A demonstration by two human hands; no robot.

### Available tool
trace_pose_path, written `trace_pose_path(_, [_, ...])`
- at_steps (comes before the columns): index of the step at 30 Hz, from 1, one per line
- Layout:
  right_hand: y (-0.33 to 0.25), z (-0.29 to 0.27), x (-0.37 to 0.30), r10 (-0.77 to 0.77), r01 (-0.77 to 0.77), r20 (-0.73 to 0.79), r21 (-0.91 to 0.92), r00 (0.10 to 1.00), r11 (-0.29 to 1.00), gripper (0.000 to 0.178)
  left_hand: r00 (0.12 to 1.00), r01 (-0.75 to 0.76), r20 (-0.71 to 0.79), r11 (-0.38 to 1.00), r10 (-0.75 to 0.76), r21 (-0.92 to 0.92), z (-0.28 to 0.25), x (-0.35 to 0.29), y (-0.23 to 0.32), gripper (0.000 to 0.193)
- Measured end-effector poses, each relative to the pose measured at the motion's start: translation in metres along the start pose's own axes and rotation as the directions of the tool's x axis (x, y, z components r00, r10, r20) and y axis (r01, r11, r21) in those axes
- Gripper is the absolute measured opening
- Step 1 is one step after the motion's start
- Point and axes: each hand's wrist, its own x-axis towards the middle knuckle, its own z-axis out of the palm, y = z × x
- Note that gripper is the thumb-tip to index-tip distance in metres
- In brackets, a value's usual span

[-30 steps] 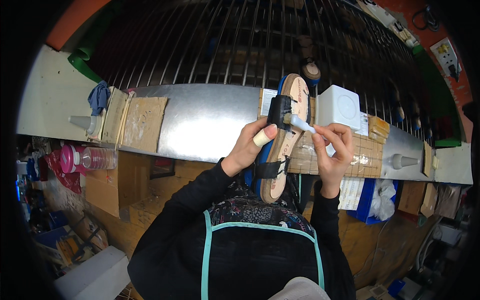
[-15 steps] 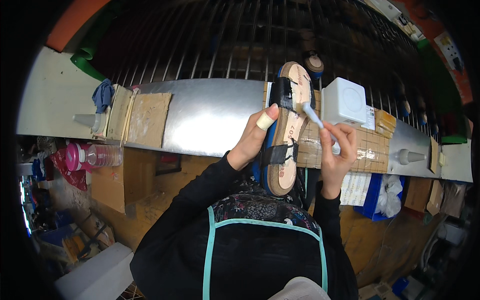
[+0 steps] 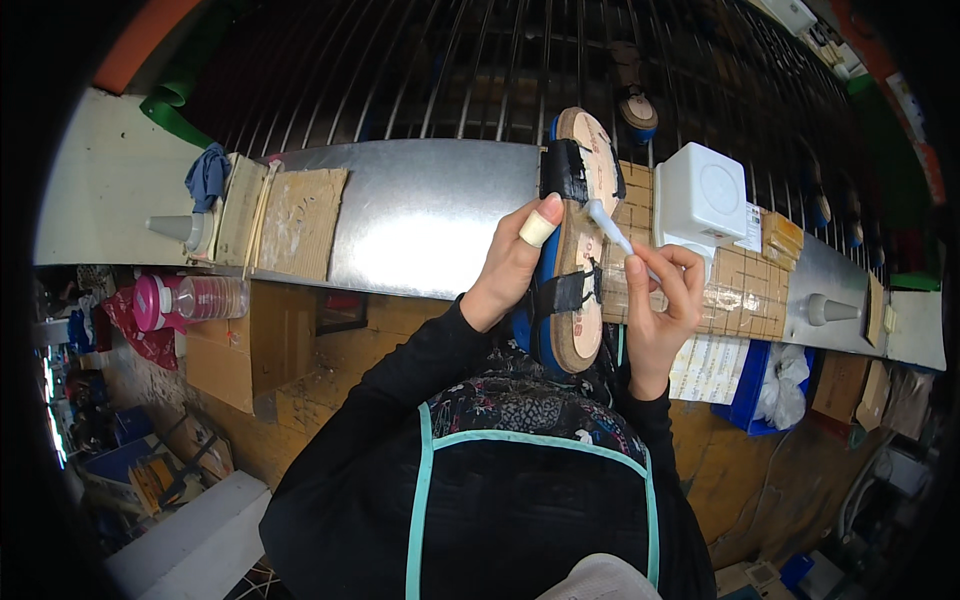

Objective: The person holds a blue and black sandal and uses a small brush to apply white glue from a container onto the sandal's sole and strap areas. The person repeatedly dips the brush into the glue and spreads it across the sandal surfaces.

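My left hand (image 3: 515, 255) is closed on the left edge of an unfinished sandal (image 3: 580, 240), with a pale wrap around its thumb. The sandal has a beige insole, a brown cork-like edge, blue along its side and black straps across it. It stands lengthwise before me, tilted to one side. Between the fingers and thumb of my right hand (image 3: 662, 300) is a slim white brush (image 3: 612, 226), much like a toothbrush. Its head is at the insole's right edge, between the two straps; whether it touches is hard to tell. A white square container (image 3: 702, 190) stands right of the sandal.
Metal rollers (image 3: 400, 90) run beyond the steel ledge (image 3: 430, 215), with another sandal (image 3: 638, 112) on them. Taped cardboard (image 3: 740, 300) lies under the container. Grey cones (image 3: 830, 310) and a cardboard piece (image 3: 300, 220) are on the ledge. A blue bin (image 3: 745, 400) stands lower right.
The sandal has turned more onto its side, showing less insole, and sits slightly higher in view. The brush head has shifted a little left and up with my right hand.
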Motion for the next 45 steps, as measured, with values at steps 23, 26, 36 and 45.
trace_pose_path(23, [0.013,-0.005,0.003,-0.161,0.162,0.020,-0.050,0.987,0.985,0.020,1.000,0.000,0.009,1.000,0.000,-0.001,-0.007,0.011,0.006,0.065])
trace_pose_path(26, [0.014,-0.008,0.000,-0.151,0.152,0.034,-0.039,0.988,0.988,0.020,0.999,-0.039,0.009,0.992,0.038,0.119,-0.007,0.014,0.008,0.073])
trace_pose_path(36, [0.012,-0.018,-0.004,-0.169,0.174,0.078,-0.069,0.983,0.982,0.020,0.993,-0.100,-0.052,0.992,0.104,0.083,-0.006,0.026,0.007,0.065])
trace_pose_path(45, [0.013,-0.025,0.000,-0.049,0.036,0.181,0.077,0.982,0.996,0.018,0.991,-0.126,-0.014,0.981,0.130,0.148,-0.008,0.031,0.014,0.065])
